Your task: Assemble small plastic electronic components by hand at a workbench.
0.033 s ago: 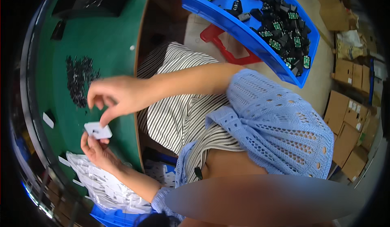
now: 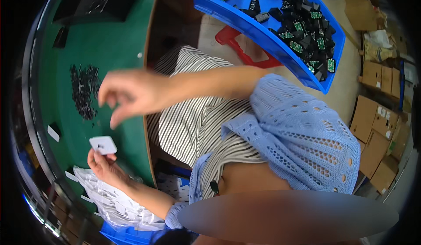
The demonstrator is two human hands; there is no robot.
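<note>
My left hand (image 2: 107,169) is closed on a white square plate (image 2: 104,145) with rounded corners, gripping its lower edge. A small dark spot shows near the plate's middle; I cannot tell if it is a hole or a part. Farther up, my right hand (image 2: 136,95) hovers above the green table (image 2: 118,39), apart from the plate. Its thumb stands away from the curled fingers, slightly blurred, and nothing shows between them. A pile of small thin black pieces (image 2: 84,91) lies on the table just left of the right hand.
Below my left forearm is a clear plastic bag (image 2: 118,201) of white plates, over a blue bin (image 2: 131,236). Another white plate (image 2: 53,133) lies at the table's left. A blue tray (image 2: 258,34) of black casings and green circuit boards sits at upper right, near a red stool (image 2: 245,52).
My right hand has lifted off the white plate, moving up and slightly right. The left hand still holds the plate, now a little lower.
</note>
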